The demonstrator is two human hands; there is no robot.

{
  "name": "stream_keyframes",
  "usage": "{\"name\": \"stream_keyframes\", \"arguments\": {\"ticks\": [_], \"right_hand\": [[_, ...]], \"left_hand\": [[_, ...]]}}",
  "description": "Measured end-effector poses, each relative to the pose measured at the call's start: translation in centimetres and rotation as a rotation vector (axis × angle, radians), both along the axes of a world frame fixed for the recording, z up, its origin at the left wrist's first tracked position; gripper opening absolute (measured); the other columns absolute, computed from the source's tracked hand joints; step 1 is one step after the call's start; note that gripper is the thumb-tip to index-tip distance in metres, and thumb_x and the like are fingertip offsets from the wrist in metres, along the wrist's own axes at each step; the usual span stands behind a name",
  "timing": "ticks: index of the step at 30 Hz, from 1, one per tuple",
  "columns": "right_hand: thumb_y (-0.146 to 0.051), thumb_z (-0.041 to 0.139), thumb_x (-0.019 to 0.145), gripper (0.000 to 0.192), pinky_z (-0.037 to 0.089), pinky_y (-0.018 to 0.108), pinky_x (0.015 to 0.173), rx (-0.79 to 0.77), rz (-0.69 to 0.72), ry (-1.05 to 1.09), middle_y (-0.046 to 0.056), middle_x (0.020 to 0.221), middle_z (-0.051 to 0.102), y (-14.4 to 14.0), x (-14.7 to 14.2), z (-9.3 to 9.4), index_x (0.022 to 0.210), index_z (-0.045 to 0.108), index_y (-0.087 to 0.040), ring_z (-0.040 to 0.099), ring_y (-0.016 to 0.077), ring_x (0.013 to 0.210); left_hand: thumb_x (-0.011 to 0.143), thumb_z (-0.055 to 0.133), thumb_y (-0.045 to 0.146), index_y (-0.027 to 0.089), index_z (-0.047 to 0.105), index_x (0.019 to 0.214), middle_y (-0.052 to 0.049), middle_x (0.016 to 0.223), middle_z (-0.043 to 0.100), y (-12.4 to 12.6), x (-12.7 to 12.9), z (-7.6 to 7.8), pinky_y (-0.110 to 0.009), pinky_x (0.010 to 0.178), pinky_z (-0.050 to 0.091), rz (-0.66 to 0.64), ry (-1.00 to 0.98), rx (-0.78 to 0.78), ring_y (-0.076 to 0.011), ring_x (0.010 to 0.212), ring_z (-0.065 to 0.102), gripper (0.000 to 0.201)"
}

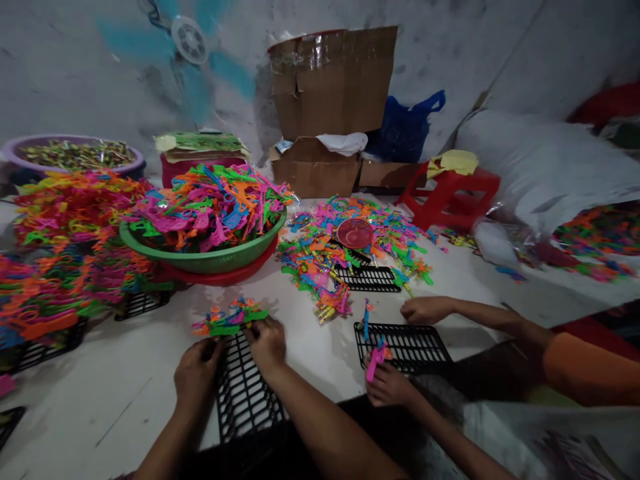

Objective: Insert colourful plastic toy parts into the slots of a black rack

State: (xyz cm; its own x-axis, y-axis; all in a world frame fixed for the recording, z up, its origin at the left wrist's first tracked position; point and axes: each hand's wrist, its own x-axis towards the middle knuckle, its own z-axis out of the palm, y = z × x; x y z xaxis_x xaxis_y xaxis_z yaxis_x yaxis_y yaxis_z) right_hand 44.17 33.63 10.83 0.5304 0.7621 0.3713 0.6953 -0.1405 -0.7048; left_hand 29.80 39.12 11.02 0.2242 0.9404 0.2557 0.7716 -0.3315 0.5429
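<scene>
A black plastic rack [250,387] with slots lies lengthwise before me. Small colourful plastic toy guns [215,315] stand in a row at its far end, a green toy gun [225,329] nearest to me. My left hand [196,373] is at the far left corner, its fingers curled closed at the green toy gun's left end; its fingertips are partly hidden. My right hand [269,345] is closed, thumb and fingers pinching the right end of that row. Most of the rack's slots on my side hold no toys.
A co-worker's hand [387,383] holds a pink toy gun over another black rack [415,343]; their other hand [425,310] rests beyond it. A heaped green basin [210,260], loose toys [320,267], filled racks at left, cardboard boxes [330,87] and a red stool [450,197] stand around.
</scene>
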Motion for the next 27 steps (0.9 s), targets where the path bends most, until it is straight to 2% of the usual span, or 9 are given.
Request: {"name": "stream_keyframes", "arguments": {"ticks": [3,8,15,18,23,27], "right_hand": [[-0.028,0.062,0.075,0.011,0.037,0.028,0.081,0.003,-0.007,0.021,0.004,0.091,0.062,0.1,-0.1,0.0,0.083,0.065,-0.021,0.053,0.017,0.086],[-0.026,0.06,0.076,0.009,0.036,0.028,0.08,0.003,-0.006,0.03,0.003,0.089,0.063,0.2,-0.3,0.1,0.081,0.066,-0.021,0.053,0.0169,0.084],[-0.028,0.057,0.079,0.013,0.036,0.026,0.078,-0.001,-0.002,-0.006,0.004,0.089,0.063,0.0,-0.4,0.5,0.082,0.066,-0.02,0.054,0.016,0.082],[-0.029,0.055,0.08,0.015,0.036,0.026,0.078,-0.008,0.01,-0.037,0.005,0.087,0.064,0.0,-0.4,0.4,0.082,0.066,-0.02,0.055,0.0162,0.081],[-0.039,0.043,0.084,0.032,0.038,0.028,0.076,0.03,0.064,-0.114,0.008,0.084,0.065,0.0,-0.2,-0.5,0.085,0.066,-0.017,0.057,0.0178,0.079],[-0.053,0.029,0.084,0.054,0.039,0.03,0.068,0.062,0.096,-0.177,0.01,0.078,0.065,0.4,0.0,-1.1,0.081,0.067,-0.014,0.057,0.0205,0.072]], "left_hand": [[0.072,0.047,0.053,0.019,0.06,0.079,-0.004,0.083,0.063,0.0,0.1,0.1,-0.028,0.072,0.041,0.02,-0.012,-0.004,-0.0201,0.081,0.056,0.037],[0.073,0.047,0.051,0.017,0.06,0.08,-0.006,0.079,0.062,-0.2,0.1,0.4,-0.031,0.073,0.041,-0.021,-0.075,0.048,-0.0202,0.077,0.055,0.036],[0.076,0.048,0.046,0.017,0.06,0.079,-0.007,0.079,0.061,-0.2,0.0,0.4,-0.033,0.076,0.041,-0.058,-0.118,0.09,-0.021,0.08,0.053,0.032],[0.076,0.049,0.043,0.017,0.06,0.077,-0.008,0.077,0.06,-0.4,0.0,0.6,-0.036,0.075,0.04,-0.031,-0.144,0.105,-0.0215,0.078,0.052,0.029],[0.081,0.045,0.028,0.019,0.059,0.069,-0.007,0.076,0.058,-1.5,0.4,1.1,-0.03,0.073,0.04,0.022,-0.167,0.121,-0.0171,0.077,0.052,0.02],[0.073,0.052,0.02,0.018,0.057,0.063,-0.003,0.067,0.057,-1.8,0.6,1.3,-0.029,0.07,0.038,0.126,-0.16,0.084,-0.016,0.07,0.051,0.012]]}}
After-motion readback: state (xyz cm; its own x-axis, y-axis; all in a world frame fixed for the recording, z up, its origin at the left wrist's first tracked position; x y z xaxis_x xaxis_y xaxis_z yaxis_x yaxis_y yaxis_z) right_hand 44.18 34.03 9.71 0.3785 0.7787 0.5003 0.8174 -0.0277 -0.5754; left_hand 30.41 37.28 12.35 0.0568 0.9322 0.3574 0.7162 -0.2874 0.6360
